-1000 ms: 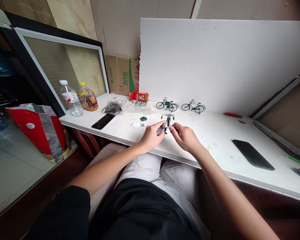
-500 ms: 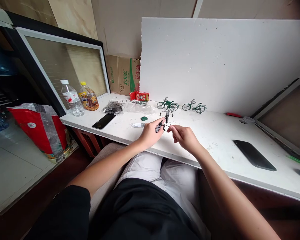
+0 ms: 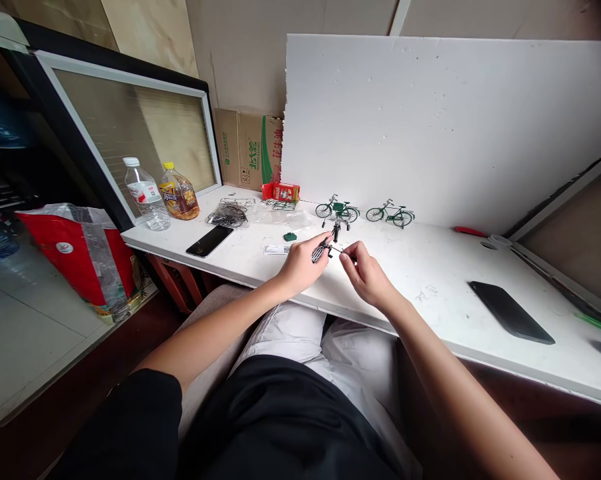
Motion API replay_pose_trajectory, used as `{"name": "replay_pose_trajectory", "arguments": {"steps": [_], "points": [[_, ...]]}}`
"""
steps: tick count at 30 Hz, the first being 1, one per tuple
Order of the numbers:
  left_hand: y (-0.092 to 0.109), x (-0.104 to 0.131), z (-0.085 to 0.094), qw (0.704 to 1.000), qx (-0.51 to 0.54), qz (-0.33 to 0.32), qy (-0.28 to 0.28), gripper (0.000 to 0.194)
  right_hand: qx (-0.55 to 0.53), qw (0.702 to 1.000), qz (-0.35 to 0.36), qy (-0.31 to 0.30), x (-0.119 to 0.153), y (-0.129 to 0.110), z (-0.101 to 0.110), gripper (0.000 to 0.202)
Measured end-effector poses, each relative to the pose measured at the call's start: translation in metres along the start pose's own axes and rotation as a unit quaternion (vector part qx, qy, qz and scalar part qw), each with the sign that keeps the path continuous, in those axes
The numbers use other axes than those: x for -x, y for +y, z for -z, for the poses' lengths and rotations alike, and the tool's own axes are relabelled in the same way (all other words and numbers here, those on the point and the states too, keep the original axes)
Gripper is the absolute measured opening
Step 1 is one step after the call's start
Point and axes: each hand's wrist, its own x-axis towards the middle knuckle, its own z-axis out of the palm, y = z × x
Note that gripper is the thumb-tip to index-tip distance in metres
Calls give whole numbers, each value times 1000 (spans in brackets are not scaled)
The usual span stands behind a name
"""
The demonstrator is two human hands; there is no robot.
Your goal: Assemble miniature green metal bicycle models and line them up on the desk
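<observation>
My left hand (image 3: pixel 303 265) is closed around a small black model bicycle (image 3: pixel 336 230), whose handlebar end points away from me above the table. Between the thumb and forefinger of my right hand (image 3: pixel 363 265) is a thin dark stick-like piece (image 3: pixel 336 249), its tip reaching to the bicycle's side. Whether it is a tool or a part I cannot tell. Beyond my hands stand two finished-looking green model bicycles, one with a green box (image 3: pixel 338 207) on its frame and another (image 3: pixel 391 215) to its right. A small green part (image 3: pixel 290 237) lies left of them.
On the white table (image 3: pixel 420 280) lie a phone (image 3: pixel 210 241), a bag of black parts (image 3: pixel 227 215), a paper label (image 3: pixel 277 250) and a dark flat device (image 3: pixel 510 311). Two bottles stand at left, a water bottle (image 3: pixel 147 197) and a yellow-capped one (image 3: pixel 179 193). A cardboard box (image 3: pixel 245 150) stands behind.
My right hand has drawn slightly up, its fingers now pinching the thin piece from above. My left hand and the black bicycle stay nearly where they were.
</observation>
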Motion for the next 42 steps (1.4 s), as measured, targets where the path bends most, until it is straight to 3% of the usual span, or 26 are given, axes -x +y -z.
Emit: {"name": "replay_pose_trajectory", "arguments": {"steps": [13,19,29,42], "points": [[-10,6,-9,1000,-1,18,-19,41,10,1000,-12,-1,-1,0,4,42],[-9,9,-12,999,-21,13,-28,41,-26,997,-71,-18,-1,-3,4,55],[-9,8,-12,1000,6,12,-16,41,-36,999,-29,-23,0,0,0,38],[-4,8,-11,999,-1,27,-22,40,-37,996,-61,-61,-1,1,10,58]]}}
